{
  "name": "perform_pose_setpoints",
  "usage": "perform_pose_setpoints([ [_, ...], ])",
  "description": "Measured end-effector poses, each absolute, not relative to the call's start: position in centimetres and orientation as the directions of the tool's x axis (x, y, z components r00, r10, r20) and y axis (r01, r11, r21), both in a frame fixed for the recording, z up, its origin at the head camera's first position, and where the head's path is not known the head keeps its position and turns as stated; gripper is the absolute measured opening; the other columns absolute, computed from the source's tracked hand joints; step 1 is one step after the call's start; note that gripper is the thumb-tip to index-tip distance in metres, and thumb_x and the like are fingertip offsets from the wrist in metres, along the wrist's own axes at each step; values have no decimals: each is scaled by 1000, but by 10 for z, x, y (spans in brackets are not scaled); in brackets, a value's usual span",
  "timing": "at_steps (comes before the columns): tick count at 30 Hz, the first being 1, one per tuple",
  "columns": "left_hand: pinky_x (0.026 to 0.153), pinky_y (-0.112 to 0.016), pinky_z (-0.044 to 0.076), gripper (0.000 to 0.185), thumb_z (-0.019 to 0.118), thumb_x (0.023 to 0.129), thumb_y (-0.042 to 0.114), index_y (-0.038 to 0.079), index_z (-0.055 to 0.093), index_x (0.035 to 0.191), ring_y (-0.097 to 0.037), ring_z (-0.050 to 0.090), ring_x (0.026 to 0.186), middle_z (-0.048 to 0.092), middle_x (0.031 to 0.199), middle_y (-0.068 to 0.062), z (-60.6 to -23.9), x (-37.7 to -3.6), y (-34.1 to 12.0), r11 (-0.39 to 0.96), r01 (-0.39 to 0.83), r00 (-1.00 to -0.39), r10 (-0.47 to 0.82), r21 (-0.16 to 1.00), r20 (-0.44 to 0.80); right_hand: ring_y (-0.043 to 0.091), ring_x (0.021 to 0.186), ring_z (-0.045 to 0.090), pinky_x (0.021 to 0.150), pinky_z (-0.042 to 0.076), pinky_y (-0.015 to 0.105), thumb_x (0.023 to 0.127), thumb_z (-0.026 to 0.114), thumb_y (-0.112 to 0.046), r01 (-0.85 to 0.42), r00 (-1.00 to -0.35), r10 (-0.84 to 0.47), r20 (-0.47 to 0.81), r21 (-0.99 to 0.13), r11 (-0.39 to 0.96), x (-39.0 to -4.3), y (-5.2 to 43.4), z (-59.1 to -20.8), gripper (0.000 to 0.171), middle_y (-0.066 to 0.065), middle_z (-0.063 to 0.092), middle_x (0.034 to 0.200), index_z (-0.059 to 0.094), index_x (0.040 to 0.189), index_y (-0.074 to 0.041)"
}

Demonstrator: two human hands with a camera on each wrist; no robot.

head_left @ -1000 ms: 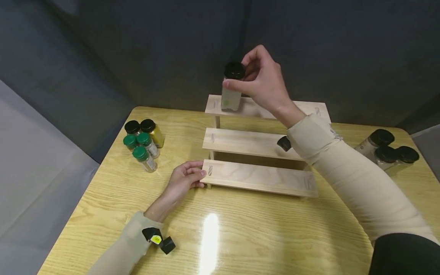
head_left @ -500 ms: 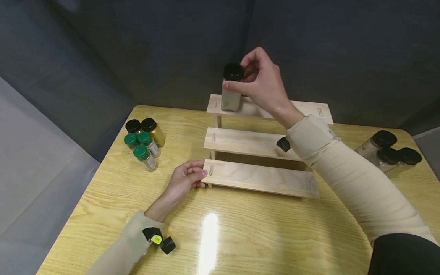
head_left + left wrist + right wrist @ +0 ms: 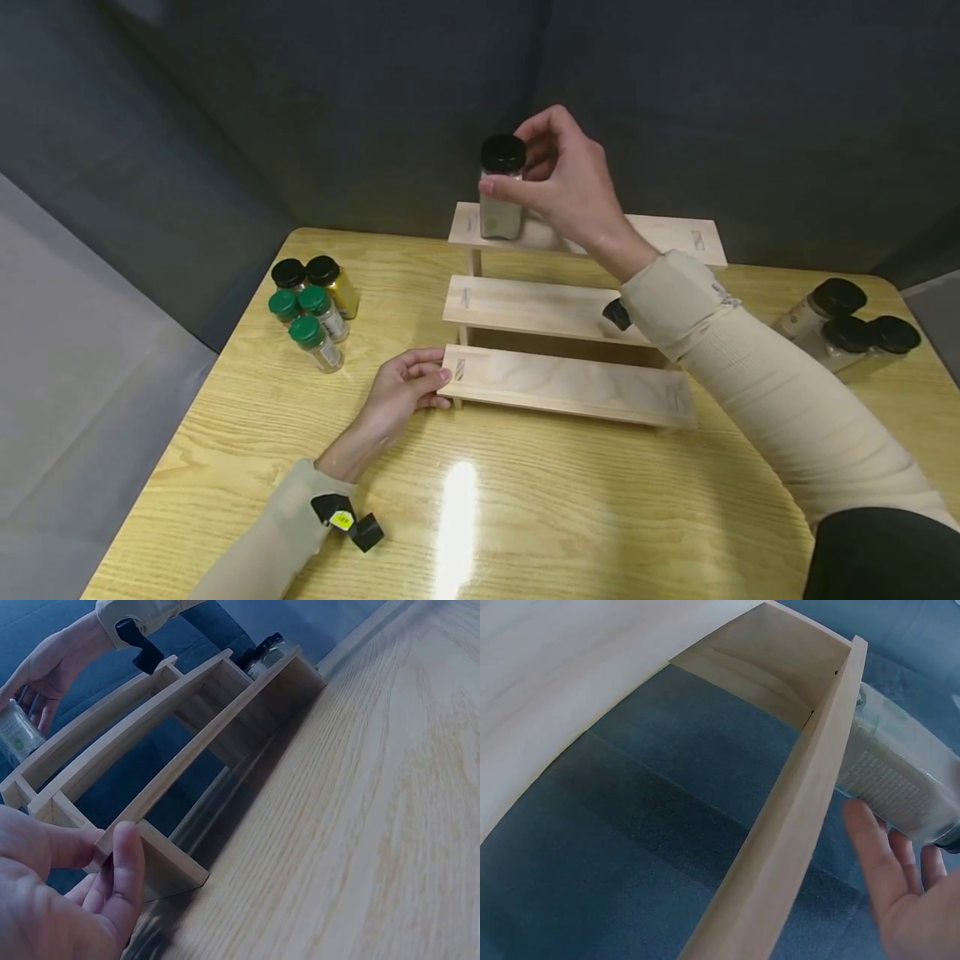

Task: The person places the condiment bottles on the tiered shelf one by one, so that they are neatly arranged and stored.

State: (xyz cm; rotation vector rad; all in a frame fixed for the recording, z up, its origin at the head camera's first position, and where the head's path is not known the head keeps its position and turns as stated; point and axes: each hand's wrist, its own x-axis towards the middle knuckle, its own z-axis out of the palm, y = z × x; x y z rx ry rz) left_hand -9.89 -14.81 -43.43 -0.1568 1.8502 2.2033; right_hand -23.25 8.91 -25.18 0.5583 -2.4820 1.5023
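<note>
A three-tier wooden shelf rack (image 3: 570, 382) stands on the table. My left hand (image 3: 397, 390) pinches the left end of its lowest board, thumb on top and fingers underneath, as the left wrist view confirms. At the left end of the top board, my right hand (image 3: 573, 187) holds a square clear spice jar (image 3: 501, 215) with a black lid. The thumb lies across the jar's front while the other fingers reach behind it. The jar is upright, its base at the board. In the right wrist view, the jar's printed side (image 3: 885, 776) shows beside the board's edge.
Left of the rack cluster several jars: green-capped ones (image 3: 315, 340) in front, a yellow one (image 3: 343, 293) and another black-lidded one (image 3: 288, 273) behind. Black-lidded jars (image 3: 821, 308) stand at the table's right side, near my right sleeve. A dark curtain (image 3: 375, 108) hangs behind.
The right hand and the jar have shifted slightly left along the top board. The left hand keeps its hold on the lowest board.
</note>
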Motion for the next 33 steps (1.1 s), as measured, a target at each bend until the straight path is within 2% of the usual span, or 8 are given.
perform_pose_setpoints([
  [6,73,-25,64,38,62,105,-12,-15,53,142,-14,68,81,66,101,-8,-436,-98,-148,-155,-267,-959,136,951,-247,20,103,65,91,54,30,89,95,-32,-387,-920,-224,321,-833,395,-230,94,-256,65,3,66,119,60,139,-11],
  [11,73,-25,65,39,62,105,-12,-16,52,143,-15,68,81,67,102,-9,-435,-99,-149,-167,-264,-960,143,950,-242,20,109,64,95,54,33,88,94,-35,-350,-934,-206,290,-855,383,-222,105,-256,67,4,66,126,60,143,-17],
  [15,73,-26,65,40,61,106,-12,-16,52,144,-16,69,81,66,102,-10,-435,-101,-150,-166,-262,-960,146,951,-239,21,111,63,92,55,35,89,94,-35,-332,-941,-187,280,-868,370,-213,117,-256,67,4,65,129,60,145,-19],
  [20,75,-27,65,40,62,106,-11,-16,51,144,-16,69,82,66,103,-11,-435,-101,-154,-153,-272,-956,157,950,-249,25,112,62,83,60,37,90,93,-29,-322,-946,-152,288,-896,306,-199,136,-256,62,5,65,129,62,143,-20],
  [26,74,-26,65,39,61,107,-10,-16,51,145,-16,69,83,67,105,-11,-436,-102,-158,-138,-278,-954,154,951,-257,26,112,66,85,59,29,91,92,-22,-321,-947,-112,301,-898,302,-178,161,-257,57,7,68,129,65,141,-20],
  [33,74,-25,65,40,60,108,-9,-16,49,146,-16,70,82,67,106,-12,-436,-104,-160,-138,-283,-952,162,949,-260,24,108,69,84,56,23,92,89,-6,-322,-945,-35,324,-909,264,-145,196,-265,52,10,71,125,67,139,-12],
])
